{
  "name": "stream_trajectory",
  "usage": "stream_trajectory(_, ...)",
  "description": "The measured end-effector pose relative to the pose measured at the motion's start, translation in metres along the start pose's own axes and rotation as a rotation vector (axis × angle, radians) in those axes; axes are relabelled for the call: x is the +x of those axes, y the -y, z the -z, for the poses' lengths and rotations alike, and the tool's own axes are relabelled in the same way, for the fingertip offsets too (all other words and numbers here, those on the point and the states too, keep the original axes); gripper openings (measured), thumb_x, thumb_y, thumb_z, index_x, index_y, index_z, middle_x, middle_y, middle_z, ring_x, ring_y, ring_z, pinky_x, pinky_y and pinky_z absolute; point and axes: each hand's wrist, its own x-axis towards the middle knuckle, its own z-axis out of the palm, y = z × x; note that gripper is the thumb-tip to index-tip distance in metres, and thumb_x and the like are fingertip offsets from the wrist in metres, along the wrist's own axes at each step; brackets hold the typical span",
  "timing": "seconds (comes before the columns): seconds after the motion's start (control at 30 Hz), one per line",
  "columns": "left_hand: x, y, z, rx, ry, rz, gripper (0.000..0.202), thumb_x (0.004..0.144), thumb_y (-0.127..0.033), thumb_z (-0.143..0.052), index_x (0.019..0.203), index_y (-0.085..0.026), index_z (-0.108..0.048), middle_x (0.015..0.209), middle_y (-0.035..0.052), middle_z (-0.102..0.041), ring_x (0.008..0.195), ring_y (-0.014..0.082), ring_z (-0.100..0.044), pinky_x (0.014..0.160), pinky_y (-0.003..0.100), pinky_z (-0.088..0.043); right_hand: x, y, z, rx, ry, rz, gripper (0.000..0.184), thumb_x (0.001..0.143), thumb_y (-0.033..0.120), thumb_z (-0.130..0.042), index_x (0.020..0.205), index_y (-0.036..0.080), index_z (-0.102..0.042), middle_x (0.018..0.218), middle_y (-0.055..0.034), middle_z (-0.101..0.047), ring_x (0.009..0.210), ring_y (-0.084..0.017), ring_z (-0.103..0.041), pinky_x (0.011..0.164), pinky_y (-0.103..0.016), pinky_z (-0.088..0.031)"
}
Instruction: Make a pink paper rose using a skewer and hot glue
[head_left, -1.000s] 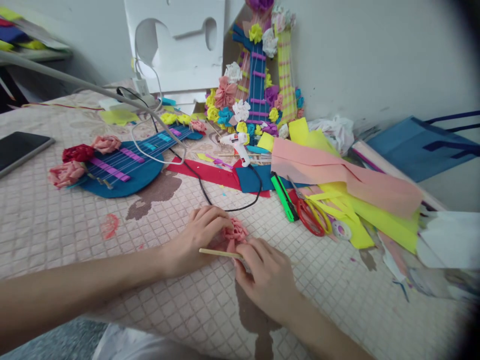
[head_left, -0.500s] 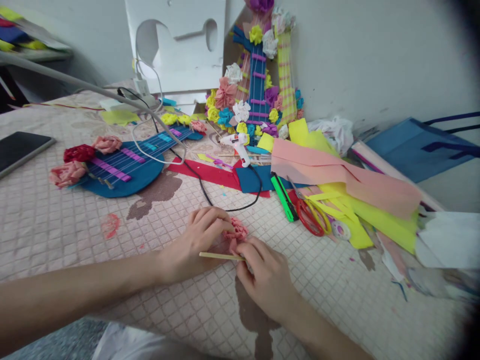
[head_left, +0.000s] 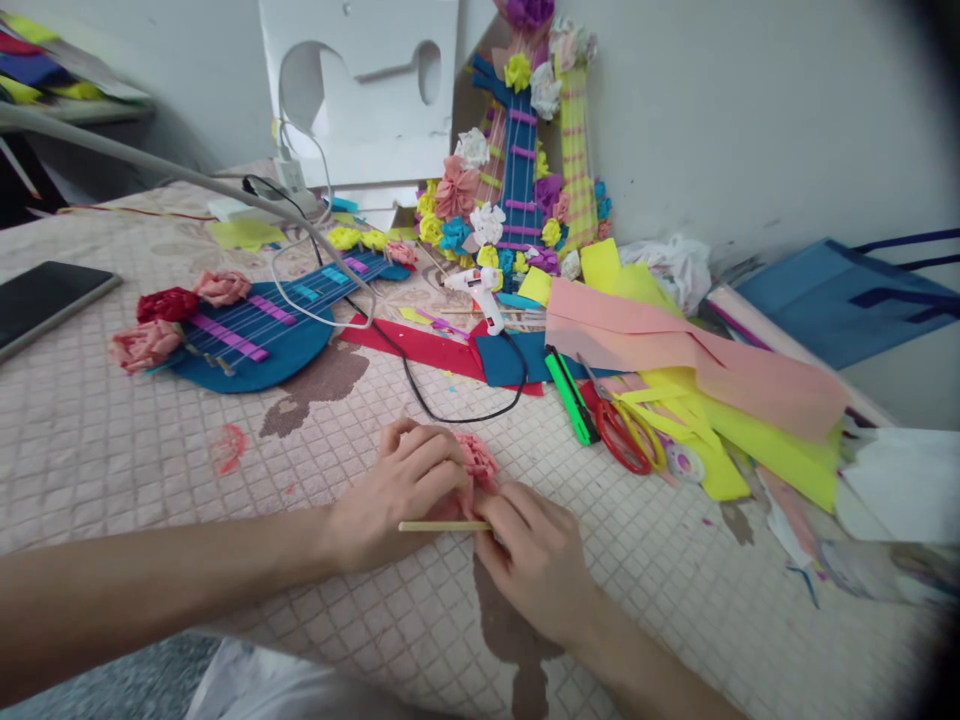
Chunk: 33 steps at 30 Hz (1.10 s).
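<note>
A pink fabric flower [head_left: 478, 457] is between my two hands, low over the tablecloth. My left hand [head_left: 420, 480] is closed on its left side, the fingertips partly hidden behind the knuckles. With the fingers of my right hand [head_left: 529, 540] I grip a thin wooden stick [head_left: 444, 526], which points left across the front of the flower. The right fingertips also touch the flower's lower edge. Left of my hands lies a blue guitar-shaped craft [head_left: 277, 350] with purple strips, strings and pink and red flowers.
Beyond my hands lies a white glue gun [head_left: 480, 292] with a black cord [head_left: 450, 420]. To the right are a green cutter [head_left: 572, 397], red-and-yellow scissors [head_left: 625, 437] and pink cloth [head_left: 675, 350]. Flowered guitar crafts [head_left: 517, 170] lean by the wall. A phone [head_left: 52, 300] lies far left.
My left fingers have shifted slightly over the flower and cover more of its left side. The stick now lies more level. The whole view has moved slightly.
</note>
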Motion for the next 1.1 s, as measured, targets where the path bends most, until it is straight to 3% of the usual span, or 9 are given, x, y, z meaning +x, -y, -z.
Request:
stream_trajectory(0.3,0.0003,-0.0023,0.0020,0.039,0.000,-0.033,0.007,0.093,-0.026,-0.051,0.091,-0.024,-0.058,0.096,-0.0003,-0.064,0.097,0.0211,-0.054,0.087,0.043,-0.035,-0.0001,-0.0014,0.0003,-0.018,0.007,0.014,0.016,0.087,0.011,-0.046,0.079,0.018,-0.058,0.073,-0.0031,-0.057,0.068,-0.016,-0.054,0.059,-0.028,-0.042)
stream_trajectory(0.6,-0.0008,-0.0019,0.0025,0.136,-0.031,-0.106,0.019,0.100,-0.030,-0.040,0.100,-0.023,-0.057,0.100,0.0005,-0.065,0.102,0.0193,-0.051,0.095,0.041,-0.025,-0.0002,-0.0019,-0.0005,-0.038,0.001,0.036,0.016,0.085,0.009,-0.045,0.078,0.019,-0.056,0.074,-0.0031,-0.056,0.070,-0.017,-0.054,0.061,-0.028,-0.044)
stream_trajectory(0.87,-0.0046,-0.0006,0.0000,0.076,-0.010,-0.067,0.014,0.095,-0.018,-0.046,0.102,-0.022,-0.057,0.103,0.0009,-0.065,0.103,0.0190,-0.051,0.094,0.041,-0.026,-0.0007,-0.0037,-0.0004,-0.059,-0.005,0.029,0.016,0.086,0.011,-0.045,0.079,0.018,-0.057,0.074,-0.0034,-0.057,0.069,-0.017,-0.053,0.059,-0.029,-0.042)
stream_trajectory(1.1,-0.0025,-0.0030,0.0023,0.085,-0.002,-0.069,0.011,0.096,-0.022,-0.046,0.094,-0.023,-0.057,0.097,-0.0005,-0.064,0.098,0.0197,-0.053,0.093,0.041,-0.027,0.0000,-0.0030,-0.0006,-0.079,-0.005,0.038,0.017,0.087,0.011,-0.044,0.077,0.019,-0.056,0.073,-0.0030,-0.055,0.069,-0.016,-0.052,0.059,-0.029,-0.040)
